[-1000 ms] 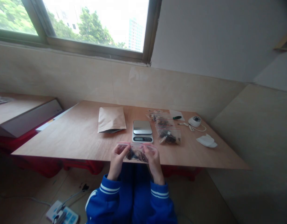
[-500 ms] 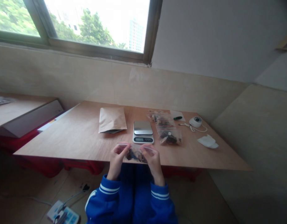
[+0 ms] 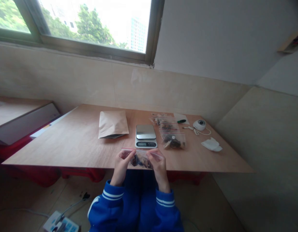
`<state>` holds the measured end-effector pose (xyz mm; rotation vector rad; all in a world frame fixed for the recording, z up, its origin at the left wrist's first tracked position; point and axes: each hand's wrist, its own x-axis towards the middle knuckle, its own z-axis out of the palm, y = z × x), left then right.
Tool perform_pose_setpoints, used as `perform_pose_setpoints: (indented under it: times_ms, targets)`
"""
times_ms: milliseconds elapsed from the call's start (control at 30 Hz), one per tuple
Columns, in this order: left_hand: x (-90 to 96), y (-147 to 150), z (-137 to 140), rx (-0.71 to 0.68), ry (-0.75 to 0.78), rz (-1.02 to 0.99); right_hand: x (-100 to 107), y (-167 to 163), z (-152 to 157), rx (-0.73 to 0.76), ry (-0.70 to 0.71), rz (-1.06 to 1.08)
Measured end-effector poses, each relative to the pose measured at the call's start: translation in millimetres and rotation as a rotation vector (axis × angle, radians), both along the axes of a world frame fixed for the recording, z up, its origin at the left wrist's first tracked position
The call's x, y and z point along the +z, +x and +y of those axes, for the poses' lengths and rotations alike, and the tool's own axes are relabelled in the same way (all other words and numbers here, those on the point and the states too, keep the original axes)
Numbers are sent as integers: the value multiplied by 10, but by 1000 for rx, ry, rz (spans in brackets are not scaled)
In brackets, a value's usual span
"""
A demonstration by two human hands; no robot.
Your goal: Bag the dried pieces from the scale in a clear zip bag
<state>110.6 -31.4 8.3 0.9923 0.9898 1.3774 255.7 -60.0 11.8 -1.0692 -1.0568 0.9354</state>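
Note:
Both hands hold one clear zip bag [image 3: 140, 159] with a red seal strip and dark contents, at the near edge of the wooden table [image 3: 76, 145]. My left hand [image 3: 122, 164] pinches its left end and my right hand [image 3: 158, 165] pinches its right end. Just beyond the bag stands a small digital scale [image 3: 145, 136] with a steel pan. To the right of the scale lie filled zip bags [image 3: 173, 140], one behind the other. A brown paper pouch [image 3: 113, 124] lies flat to the left of the scale.
A green-handled tool [image 3: 181, 121], a round white device with a cord [image 3: 199, 124] and a crumpled white tissue [image 3: 212, 144] sit at the table's right. A second low table [image 3: 15, 116] stands at the left. A power strip [image 3: 60, 224] lies on the floor.
My hands stay on the bag; my right hand's fingers have slid slightly along its top. The view has shifted a little to the right.

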Motion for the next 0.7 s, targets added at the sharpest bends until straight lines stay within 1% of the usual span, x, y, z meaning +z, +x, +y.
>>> perform_pose_setpoints:
  times_ms: [100, 200, 333, 400, 533, 700]
  targets:
    - [-2, -6, -4, -55, 6, -38, 5, 0, -1, 51, -26, 53]
    - [-21, -24, -3, -120, -2, -41, 3, 1, 0, 115, -25, 50]
    - [-61, -43, 11, -145, -12, -27, -28, -12, 18, 170, -32, 26]
    - [-67, -48, 16, -156, -11, -18, -50, -25, 36, 156, -29, 17]
    - [-41, -42, 12, -170, 5, 19, -82, -53, 73, 71, -25, -35]
    - [-4, -8, -1, -124, 37, 73, -94, -70, 96, -34, 0, -95]
